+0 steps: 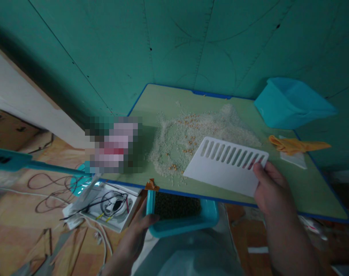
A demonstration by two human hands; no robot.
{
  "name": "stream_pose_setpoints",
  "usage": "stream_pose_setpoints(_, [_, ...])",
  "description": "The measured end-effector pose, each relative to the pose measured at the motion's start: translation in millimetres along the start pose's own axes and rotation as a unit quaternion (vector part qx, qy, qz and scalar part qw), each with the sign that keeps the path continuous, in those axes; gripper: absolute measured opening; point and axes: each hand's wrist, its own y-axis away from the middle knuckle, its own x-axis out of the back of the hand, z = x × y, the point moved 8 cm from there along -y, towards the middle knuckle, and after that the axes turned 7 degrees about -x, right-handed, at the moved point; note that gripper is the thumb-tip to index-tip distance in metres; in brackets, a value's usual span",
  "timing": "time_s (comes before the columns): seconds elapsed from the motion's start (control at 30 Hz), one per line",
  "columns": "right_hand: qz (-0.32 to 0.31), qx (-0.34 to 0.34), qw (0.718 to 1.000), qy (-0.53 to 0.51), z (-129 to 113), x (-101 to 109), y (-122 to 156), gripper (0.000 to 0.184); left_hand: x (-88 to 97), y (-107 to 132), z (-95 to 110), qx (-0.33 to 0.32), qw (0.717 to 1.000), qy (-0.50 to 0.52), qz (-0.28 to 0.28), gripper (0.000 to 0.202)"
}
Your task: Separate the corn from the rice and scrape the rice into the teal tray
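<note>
A white plastic scraper (223, 168) with a row of slots along its upper edge is pinched at its right end by my right hand (273, 188). It is held over the pale green board, close to a spread of white grains (214, 128) with small orange-yellow beans (190, 140) scattered among them. Below the board's front edge, my left hand (142, 226) grips the left side of a teal tub (182, 228). Dark green grains (177, 205) too small to name lie inside the tub.
The blue-edged board (277, 180) stands against a green wall (174, 46). A turquoise bin (289, 103) and an orange cloth (297, 145) are at its right. A pixelated object (117, 147) sits at its left. Below left, a white box (113, 205) holds cables.
</note>
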Motion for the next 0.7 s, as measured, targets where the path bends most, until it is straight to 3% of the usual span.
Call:
stream_pose_setpoints(0.3, [-0.006,-0.017,1.0,-0.011,4.1,-12.3,-0.8,0.042,-0.3,-1.1,-0.8,0.009,1.0,-0.01,-0.002,0.068])
stream_pose_setpoints(0.43, [-0.035,-0.056,0.998,-0.005,11.8,-16.0,-0.7,0.045,6.5,-4.1,-7.7,0.007,1.0,0.011,-0.012,0.059])
stream_pose_setpoints(0.7, [-0.008,-0.063,0.998,-0.02,6.3,-14.1,2.9,0.048,12.2,-7.3,-16.0,0.004,1.0,0.011,-0.023,0.064])
